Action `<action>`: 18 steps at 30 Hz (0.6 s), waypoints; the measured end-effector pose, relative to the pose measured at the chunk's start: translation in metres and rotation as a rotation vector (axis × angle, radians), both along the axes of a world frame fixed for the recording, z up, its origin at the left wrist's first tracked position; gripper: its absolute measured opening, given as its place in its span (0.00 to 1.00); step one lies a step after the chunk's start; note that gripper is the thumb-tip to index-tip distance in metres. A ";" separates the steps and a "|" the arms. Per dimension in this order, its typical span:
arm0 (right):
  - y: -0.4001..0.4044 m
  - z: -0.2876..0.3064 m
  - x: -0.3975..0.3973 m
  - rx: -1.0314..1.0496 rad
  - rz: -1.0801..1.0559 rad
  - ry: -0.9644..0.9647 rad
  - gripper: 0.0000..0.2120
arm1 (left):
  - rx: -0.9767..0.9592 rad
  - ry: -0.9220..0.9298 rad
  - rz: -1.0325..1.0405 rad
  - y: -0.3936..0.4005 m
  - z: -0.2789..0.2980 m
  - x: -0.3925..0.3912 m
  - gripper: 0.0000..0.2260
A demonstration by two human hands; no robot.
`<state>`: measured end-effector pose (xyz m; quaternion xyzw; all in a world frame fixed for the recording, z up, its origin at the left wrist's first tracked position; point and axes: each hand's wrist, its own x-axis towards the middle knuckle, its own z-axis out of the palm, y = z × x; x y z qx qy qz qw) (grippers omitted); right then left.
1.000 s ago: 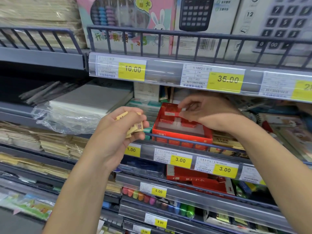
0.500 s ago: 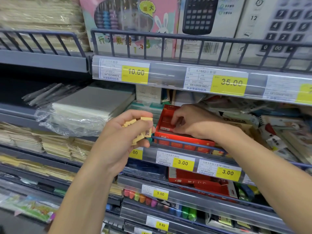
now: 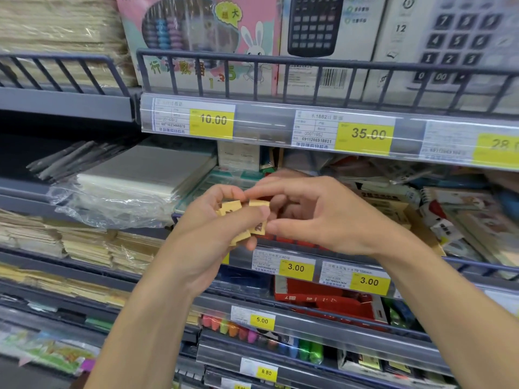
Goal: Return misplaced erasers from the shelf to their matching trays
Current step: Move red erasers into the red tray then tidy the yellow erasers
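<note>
Left hand (image 3: 213,234) grips a bunch of tan erasers (image 3: 243,220). Right hand (image 3: 317,217), fingers curled, is touching them, maybe pinching one, can't tell. Red tray (image 3: 292,244) sits right behind both.

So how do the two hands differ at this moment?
The left hand grips a bunch of yellow erasers with its fingers curled round them; the right hand has no such bunch and only pinches at one eraser of that bunch. The left hand rises from lower left, while the right hand reaches in from the right. Both are bare and meet in front of the shelf rail.
</note>
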<state>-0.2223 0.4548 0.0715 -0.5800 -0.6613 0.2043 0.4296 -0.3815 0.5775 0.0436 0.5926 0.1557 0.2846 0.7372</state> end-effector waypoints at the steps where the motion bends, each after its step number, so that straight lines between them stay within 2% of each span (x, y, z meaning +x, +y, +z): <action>1: 0.000 -0.001 -0.001 0.022 0.002 0.020 0.20 | 0.006 0.004 -0.010 -0.002 0.001 0.001 0.16; 5: -0.008 -0.008 0.001 0.109 -0.041 0.063 0.15 | 0.005 0.014 -0.063 -0.008 0.000 0.001 0.19; 9: -0.018 -0.015 0.007 0.215 -0.068 0.190 0.14 | -0.031 0.000 -0.083 -0.010 -0.002 0.000 0.06; 12: -0.024 -0.022 0.007 0.280 -0.096 0.233 0.14 | -0.005 0.018 -0.103 -0.012 -0.002 0.001 0.03; 15: -0.031 -0.027 0.005 0.300 -0.169 0.185 0.14 | 0.046 0.015 -0.116 -0.016 -0.002 0.004 0.03; 18: -0.042 -0.028 0.005 0.304 -0.305 0.008 0.13 | 0.060 0.018 -0.126 -0.019 0.000 0.010 0.06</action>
